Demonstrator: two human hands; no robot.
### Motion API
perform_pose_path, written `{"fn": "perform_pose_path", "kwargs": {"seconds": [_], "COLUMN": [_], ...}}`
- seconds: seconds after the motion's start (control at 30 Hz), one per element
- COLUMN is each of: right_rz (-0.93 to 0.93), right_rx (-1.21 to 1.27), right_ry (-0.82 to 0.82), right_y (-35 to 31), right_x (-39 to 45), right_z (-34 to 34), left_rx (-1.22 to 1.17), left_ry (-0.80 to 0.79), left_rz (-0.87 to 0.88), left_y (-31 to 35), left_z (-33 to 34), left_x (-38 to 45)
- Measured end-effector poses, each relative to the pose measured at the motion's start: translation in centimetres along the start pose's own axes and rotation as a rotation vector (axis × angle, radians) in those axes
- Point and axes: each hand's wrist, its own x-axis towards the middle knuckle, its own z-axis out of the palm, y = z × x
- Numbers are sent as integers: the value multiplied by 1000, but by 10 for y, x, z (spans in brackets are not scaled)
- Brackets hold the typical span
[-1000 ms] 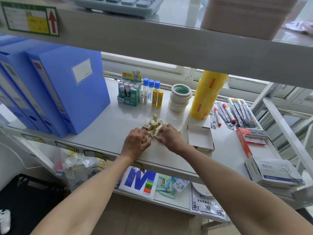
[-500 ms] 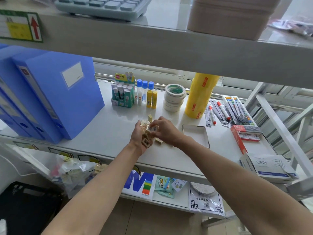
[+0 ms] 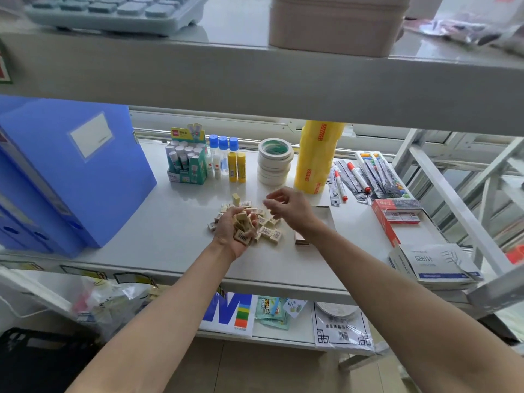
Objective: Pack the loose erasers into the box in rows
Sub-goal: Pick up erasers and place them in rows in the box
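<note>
My left hand (image 3: 236,232) cups a heap of erasers (image 3: 243,226); my right hand (image 3: 286,207) hovers loosely curled, holding nothing. Piled this loosely, they could spill toward the shelf (image 3: 170,222) front edge before reaching the box (image 3: 323,215).

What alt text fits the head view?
The left hand holds a handful of erasers above the loose pile on a white shelf. The right hand hovers beside it with curled fingers, partly hiding the open box.
</note>
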Motion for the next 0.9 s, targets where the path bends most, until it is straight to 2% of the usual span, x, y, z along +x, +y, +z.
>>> {"fn": "perform_pose_path", "kwargs": {"seconds": [0.13,0.17,0.23,0.57,0.9], "right_rz": [383,430,475,546,405], "right_rx": [766,908,1038,657,571], "right_ry": [70,97,142,286,302], "right_y": [13,18,26,52,71], "right_x": [-7,-8,-12,-18,-10], "right_z": [-29,-35,-44,-66,-79], "left_rx": [-30,-3,78,833,1335], "left_ry": [-11,-16,-14,111,225], "left_rz": [-18,-22,-19,180,380], "left_y": [-5,-7,-11,-41,-47], "left_z": [10,13,22,62,72], "left_x": [5,5,5,17,39]}}
